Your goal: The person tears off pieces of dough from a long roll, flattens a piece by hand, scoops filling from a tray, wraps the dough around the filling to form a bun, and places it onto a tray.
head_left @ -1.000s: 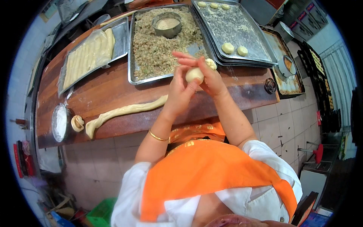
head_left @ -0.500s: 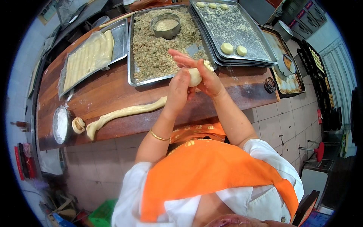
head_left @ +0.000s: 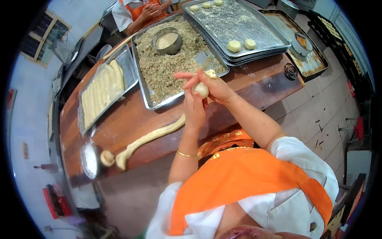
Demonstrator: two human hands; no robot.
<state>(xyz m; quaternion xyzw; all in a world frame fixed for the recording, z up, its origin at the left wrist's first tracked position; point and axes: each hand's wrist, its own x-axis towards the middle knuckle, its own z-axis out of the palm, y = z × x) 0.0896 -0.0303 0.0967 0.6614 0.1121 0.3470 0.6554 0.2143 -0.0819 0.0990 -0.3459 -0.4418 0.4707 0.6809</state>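
Observation:
A pale, round dough ball (head_left: 202,91) sits between my two hands over the front edge of the large filling tray. My left hand (head_left: 193,104) cups it from the left, with fingers curved around it. Its other side is wrapped by my right hand (head_left: 220,91), thumb and fingers closed in. A small lump of dough (head_left: 211,73) clings at the top of my right hand. Beyond them lies the tray of crumbly brown filling (head_left: 161,71), with a round metal container (head_left: 167,41) of pale grains on it. A long dough rope (head_left: 153,137) rests on the table beside my left forearm.
Left stands a tray of dough strips under plastic (head_left: 102,89); nearer are a bowl of white flour (head_left: 90,160) and a small coiled dough piece (head_left: 107,158). Stacked trays (head_left: 254,30) carry several dough rounds. Dark ring cutters (head_left: 291,71) lie right. A co-worker's hands (head_left: 151,10) show at the far edge.
The whole view has shifted and turned, bringing a co-worker into the far edge. My hands still hold the dough ball; my right fingers have folded further over it.

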